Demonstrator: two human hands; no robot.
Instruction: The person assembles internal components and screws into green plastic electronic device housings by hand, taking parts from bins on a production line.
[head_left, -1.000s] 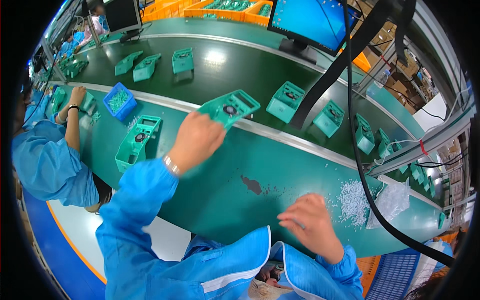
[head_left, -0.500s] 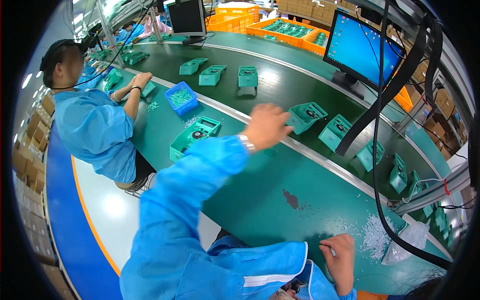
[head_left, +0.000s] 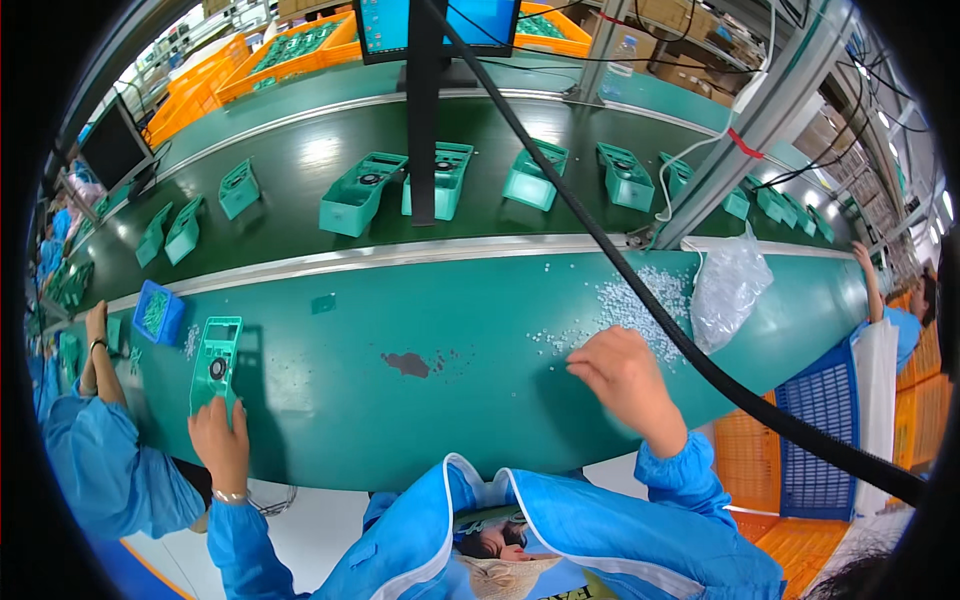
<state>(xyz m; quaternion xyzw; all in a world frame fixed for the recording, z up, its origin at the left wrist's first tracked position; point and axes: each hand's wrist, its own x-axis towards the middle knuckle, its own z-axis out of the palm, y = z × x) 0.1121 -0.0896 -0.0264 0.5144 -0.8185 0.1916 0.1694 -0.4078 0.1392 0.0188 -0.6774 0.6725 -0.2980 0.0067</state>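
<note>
Green housing (head_left: 221, 345) lies on the left part of the green table (head_left: 470, 430), its long side running away from the person, with a round black part (head_left: 218, 369) set into it. Farther left are a co-worker's hand (head_left: 97, 322) and a blue box (head_left: 158, 313) of small green pieces; loose pale bits (head_left: 192, 342) lie between that box and the housing. At the housing's near end is the person's left hand (head_left: 218, 437): its fingers are curled over that end and its thumb points up along the right edge, with a small gap between thumb and forefinger, so the hand has hold of the end in a part-closed grip. To the right, a dark patch (head_left: 408, 364) marks the bare table. Beyond it, the right hand (head_left: 625, 380) hangs over the table, its fingers bent and bunched, the thumb drawn in close to the forefinger's tip; whether anything small is pinched there cannot be told. Just beyond this hand is a spread of small whitish pellets (head_left: 622, 305), crossed in view by a black hose (head_left: 700, 365), and to their right a clear plastic bag (head_left: 728, 290).
</note>
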